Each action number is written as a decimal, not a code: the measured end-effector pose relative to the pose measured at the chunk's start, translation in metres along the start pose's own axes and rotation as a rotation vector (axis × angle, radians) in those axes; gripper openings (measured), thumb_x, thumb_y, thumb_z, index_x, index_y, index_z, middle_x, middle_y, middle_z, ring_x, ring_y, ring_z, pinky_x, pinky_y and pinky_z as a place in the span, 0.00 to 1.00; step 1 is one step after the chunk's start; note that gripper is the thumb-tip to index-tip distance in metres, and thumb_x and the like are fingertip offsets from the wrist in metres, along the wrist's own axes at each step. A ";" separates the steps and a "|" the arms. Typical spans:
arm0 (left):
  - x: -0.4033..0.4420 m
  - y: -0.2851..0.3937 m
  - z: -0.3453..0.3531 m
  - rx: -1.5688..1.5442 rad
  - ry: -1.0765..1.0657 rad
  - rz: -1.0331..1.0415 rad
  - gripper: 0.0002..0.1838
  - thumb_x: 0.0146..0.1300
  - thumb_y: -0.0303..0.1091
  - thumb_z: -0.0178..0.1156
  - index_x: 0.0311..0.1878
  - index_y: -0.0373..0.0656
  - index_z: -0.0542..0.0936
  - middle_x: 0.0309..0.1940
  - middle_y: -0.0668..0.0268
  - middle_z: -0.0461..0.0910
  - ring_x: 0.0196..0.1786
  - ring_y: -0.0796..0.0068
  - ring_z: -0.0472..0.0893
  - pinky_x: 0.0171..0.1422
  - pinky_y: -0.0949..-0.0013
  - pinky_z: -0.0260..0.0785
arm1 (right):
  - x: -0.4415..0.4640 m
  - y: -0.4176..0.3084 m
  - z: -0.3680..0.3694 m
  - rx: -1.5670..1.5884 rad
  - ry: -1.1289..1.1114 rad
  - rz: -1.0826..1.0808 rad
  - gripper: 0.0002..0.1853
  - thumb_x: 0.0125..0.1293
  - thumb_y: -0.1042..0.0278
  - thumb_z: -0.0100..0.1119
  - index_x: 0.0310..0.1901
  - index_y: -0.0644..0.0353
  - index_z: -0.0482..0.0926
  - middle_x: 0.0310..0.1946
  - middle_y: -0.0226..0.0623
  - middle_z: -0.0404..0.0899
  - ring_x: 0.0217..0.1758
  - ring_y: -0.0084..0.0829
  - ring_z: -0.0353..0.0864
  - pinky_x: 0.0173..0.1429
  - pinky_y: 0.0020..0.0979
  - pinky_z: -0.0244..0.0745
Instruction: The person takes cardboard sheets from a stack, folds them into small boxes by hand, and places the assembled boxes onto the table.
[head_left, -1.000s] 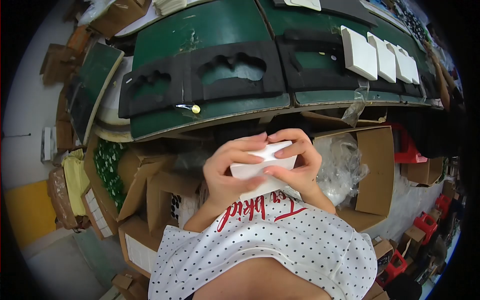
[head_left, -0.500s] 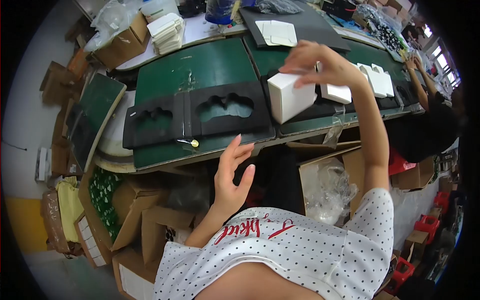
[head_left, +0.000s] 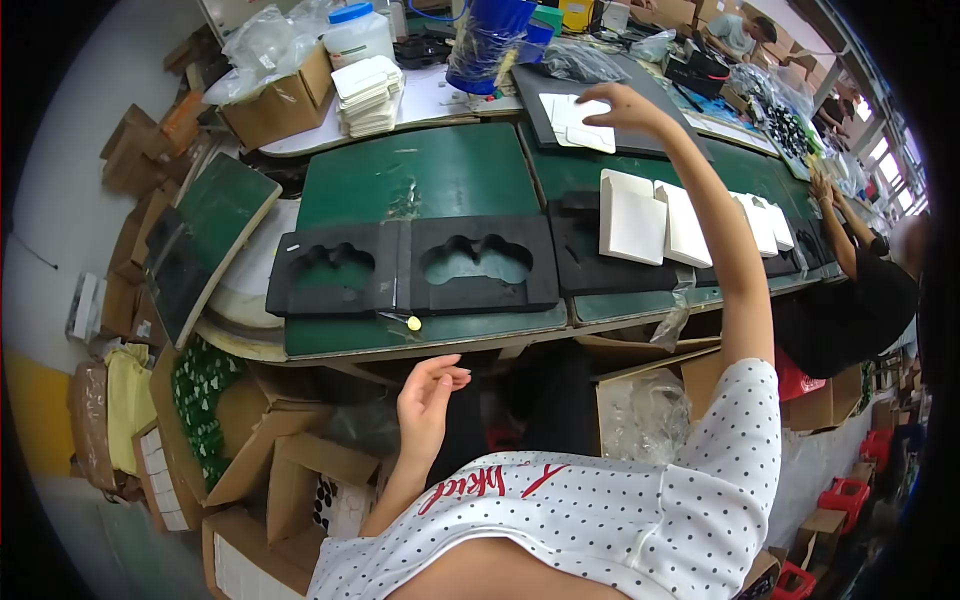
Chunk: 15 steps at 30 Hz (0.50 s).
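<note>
i hold the right hand (head_left: pixel 628 107) outstretched, loosely spread at the white card (head_left: pixel 560 122), contact unclear, by the near-left corner of the grey board (head_left: pixel 655 92); the left hand (head_left: pixel 424 405), well apart, half-curls before the tabletop (head_left: pixel 350 200)'s near edge.

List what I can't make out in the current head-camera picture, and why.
All in the head view:
- Whether the right hand touches the flat white carton: fingers overlap it.
- Part of the row of white boxes: hidden behind the right forearm.
- Top of the blue container: cut off by the upper edge.
- What the co-worker's hands hold, if anything: too small.
</note>
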<state>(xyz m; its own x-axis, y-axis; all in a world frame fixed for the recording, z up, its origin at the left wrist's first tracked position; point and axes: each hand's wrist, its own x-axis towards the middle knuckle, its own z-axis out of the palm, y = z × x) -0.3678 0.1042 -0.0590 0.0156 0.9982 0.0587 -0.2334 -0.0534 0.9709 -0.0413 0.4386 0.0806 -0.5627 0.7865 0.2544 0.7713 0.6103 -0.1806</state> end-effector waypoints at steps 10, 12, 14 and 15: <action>0.003 0.006 -0.006 0.021 0.002 0.012 0.09 0.63 0.25 0.46 0.42 0.33 0.74 0.32 0.61 0.77 0.37 0.75 0.78 0.46 0.73 0.70 | -0.002 0.056 0.063 -0.309 -0.141 0.043 0.14 0.42 0.63 0.64 0.28 0.64 0.77 0.27 0.50 0.76 0.33 0.49 0.75 0.38 0.40 0.70; 0.006 0.003 -0.009 0.010 0.018 -0.017 0.09 0.63 0.25 0.45 0.41 0.33 0.75 0.31 0.61 0.77 0.37 0.75 0.78 0.45 0.73 0.70 | 0.002 0.060 0.063 -0.279 -0.135 0.067 0.09 0.45 0.67 0.58 0.24 0.65 0.76 0.25 0.52 0.75 0.32 0.50 0.75 0.37 0.41 0.69; 0.008 0.003 -0.010 -0.025 0.005 -0.025 0.09 0.63 0.25 0.45 0.41 0.33 0.75 0.31 0.61 0.77 0.37 0.74 0.78 0.45 0.73 0.70 | 0.004 0.062 0.065 -0.314 -0.093 0.008 0.06 0.46 0.72 0.50 0.19 0.65 0.75 0.21 0.52 0.74 0.28 0.50 0.74 0.33 0.43 0.68; 0.009 0.003 -0.009 -0.044 0.001 -0.030 0.09 0.63 0.25 0.45 0.41 0.33 0.75 0.31 0.61 0.77 0.37 0.74 0.78 0.45 0.73 0.70 | 0.004 0.060 0.066 -0.344 -0.067 -0.010 0.06 0.45 0.72 0.51 0.19 0.64 0.75 0.21 0.51 0.74 0.27 0.50 0.74 0.33 0.44 0.68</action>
<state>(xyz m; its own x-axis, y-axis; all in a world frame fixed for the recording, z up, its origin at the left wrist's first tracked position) -0.3769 0.1130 -0.0578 0.0225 0.9993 0.0295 -0.2756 -0.0222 0.9610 -0.0168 0.4852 0.0081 -0.5799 0.7923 0.1899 0.8145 0.5590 0.1552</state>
